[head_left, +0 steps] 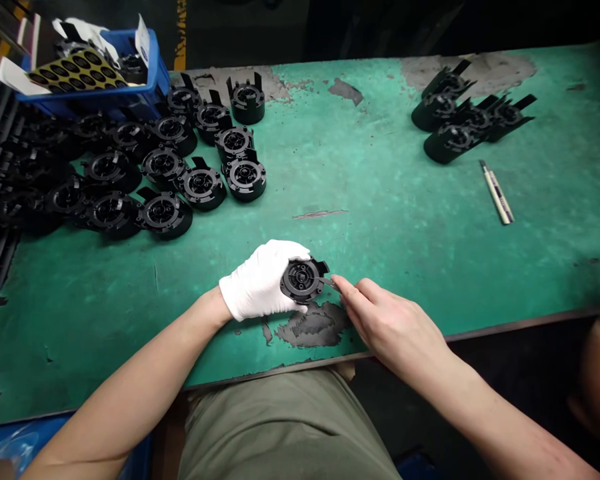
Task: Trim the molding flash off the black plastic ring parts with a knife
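Observation:
My left hand [260,280], in a white glove, is wrapped round a black round plastic housing [301,277] near the front of the table. The housing's ribbed circular face is turned up, and a tab juts from its right side. Bare, my right hand [375,310] pinches a thin pointed metal tool [329,282], which looks like tweezers. Its tip reaches over the face of the housing from the right. Whether the tip touches the part, I cannot tell. My fingers hide the rest of the tool.
Several similar black housings [163,212] stand at the left. Behind them a blue bin [163,73] holds parts and a sheet of round black stickers [77,72]. More housings [447,143] stand at the back right, near a pale utility knife [497,193]. The green table [360,187] has worn patches.

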